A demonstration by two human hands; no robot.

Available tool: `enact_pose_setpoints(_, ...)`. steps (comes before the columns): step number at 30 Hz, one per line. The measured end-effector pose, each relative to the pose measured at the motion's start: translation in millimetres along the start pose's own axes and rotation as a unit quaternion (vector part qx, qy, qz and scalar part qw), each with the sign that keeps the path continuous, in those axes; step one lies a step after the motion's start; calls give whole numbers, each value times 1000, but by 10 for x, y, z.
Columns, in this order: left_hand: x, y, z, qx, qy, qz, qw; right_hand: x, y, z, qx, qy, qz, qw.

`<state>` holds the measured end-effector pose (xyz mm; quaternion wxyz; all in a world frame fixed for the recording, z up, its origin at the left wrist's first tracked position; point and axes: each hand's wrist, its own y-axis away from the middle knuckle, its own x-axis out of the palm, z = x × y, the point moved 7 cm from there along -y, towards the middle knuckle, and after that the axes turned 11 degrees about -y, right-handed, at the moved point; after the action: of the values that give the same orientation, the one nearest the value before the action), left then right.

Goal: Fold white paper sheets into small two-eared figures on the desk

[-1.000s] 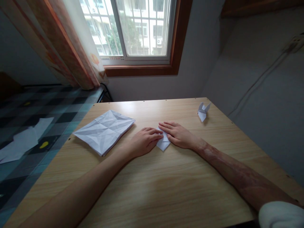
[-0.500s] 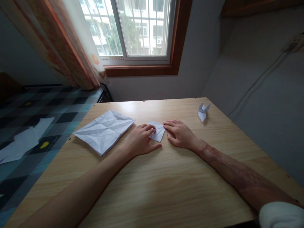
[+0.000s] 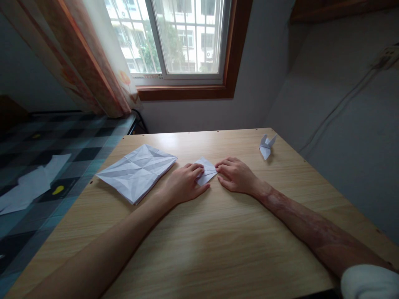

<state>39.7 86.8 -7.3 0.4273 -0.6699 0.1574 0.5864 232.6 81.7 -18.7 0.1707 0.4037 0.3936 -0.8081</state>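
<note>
— Where is the small folded paper (image 3: 206, 170)?
— Just above the middle of the frame, flat on the wooden counter (image 3: 218, 241), between the two hands.

— What is the left hand (image 3: 183, 185) doing?
— It lies palm down and loose, with nothing grasped. Its bent fingertips press the paper's left edge and its thumb is splayed on the wood.

— And the right hand (image 3: 237, 176)?
— Also palm down. Its fingertips meet the paper's right corner, but I cannot tell whether they pinch it or only touch it.

— What lies around them?
— Left of the left hand, near it, is a stack of creased white sheets (image 3: 137, 171). Well apart, at the counter's upper right, stands a little folded paper figure (image 3: 267, 146). At the left edge of the frame, loose white sheets (image 3: 31, 182) lie on a checked cover (image 3: 77, 145). A window (image 3: 174, 37) with a curtain (image 3: 90, 62) fills the top.
</note>
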Motion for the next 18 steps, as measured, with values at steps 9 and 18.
enact_pose_setpoints(9, 26, 33, -50, 21, -10, -20, 1000, 12, 12, 8, -6, -7, -7, 1000)
enact_pose_setpoints(18, 4, 54, -78, 47, -32, -12, 998, 16, -2, 70, -31, -1, 17, 999)
